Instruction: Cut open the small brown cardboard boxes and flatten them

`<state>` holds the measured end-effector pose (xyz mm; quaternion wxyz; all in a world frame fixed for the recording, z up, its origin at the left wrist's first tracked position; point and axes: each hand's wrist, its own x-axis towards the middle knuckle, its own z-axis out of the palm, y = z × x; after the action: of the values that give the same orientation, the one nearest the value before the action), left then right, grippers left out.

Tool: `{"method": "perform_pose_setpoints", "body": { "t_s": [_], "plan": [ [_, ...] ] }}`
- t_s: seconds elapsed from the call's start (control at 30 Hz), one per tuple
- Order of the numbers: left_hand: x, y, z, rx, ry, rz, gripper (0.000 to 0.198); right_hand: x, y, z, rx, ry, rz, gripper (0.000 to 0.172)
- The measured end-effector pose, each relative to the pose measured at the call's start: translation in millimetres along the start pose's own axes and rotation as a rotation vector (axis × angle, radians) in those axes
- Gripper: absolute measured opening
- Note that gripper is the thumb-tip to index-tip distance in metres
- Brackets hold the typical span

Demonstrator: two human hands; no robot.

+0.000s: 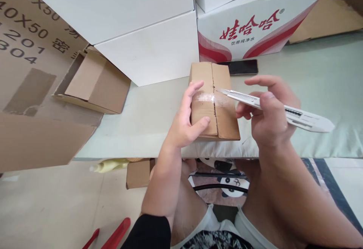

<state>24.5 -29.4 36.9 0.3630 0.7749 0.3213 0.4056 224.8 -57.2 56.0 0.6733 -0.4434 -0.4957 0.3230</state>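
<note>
A small brown cardboard box (202,118) sits on the pale green cloth-covered table, its two top flaps meeting along a lengthwise seam. A strip of clear tape (205,97) crosses that seam near the middle. My left hand (188,118) lies against the box's left side, thumb and fingers spread over its top edge. In my right hand (270,109) is a white utility knife (307,120), gripped between thumb and fingers. Its tip points left, at or just above the seam by the tape; contact I cannot tell.
Behind the box lies a dark phone (242,67), in front of a white and red carton (255,33). White boxes (153,48) stack at the back. An opened cardboard box (107,82) stands left, beside a large printed carton (28,79). The table's front edge runs below my hands.
</note>
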Motion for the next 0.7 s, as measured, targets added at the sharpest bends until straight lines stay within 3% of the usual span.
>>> {"method": "perform_pose_setpoints", "body": {
  "t_s": [0.07, 0.23, 0.7],
  "plan": [
    [0, 5, 4.3, 0.024, -0.005, -0.006, 0.076, -2, -3, 0, -0.124, -0.027, 0.01, 0.019],
    [0, 17, 11.0, 0.096, -0.008, -0.048, 0.072, -1, -4, -2, -0.534, 0.055, -0.031, 0.006],
    [1, 23, 11.5, 0.115, -0.005, -0.075, 0.072, -6, -9, 6, -0.697, -0.071, -0.001, 0.004]
  ]
}}
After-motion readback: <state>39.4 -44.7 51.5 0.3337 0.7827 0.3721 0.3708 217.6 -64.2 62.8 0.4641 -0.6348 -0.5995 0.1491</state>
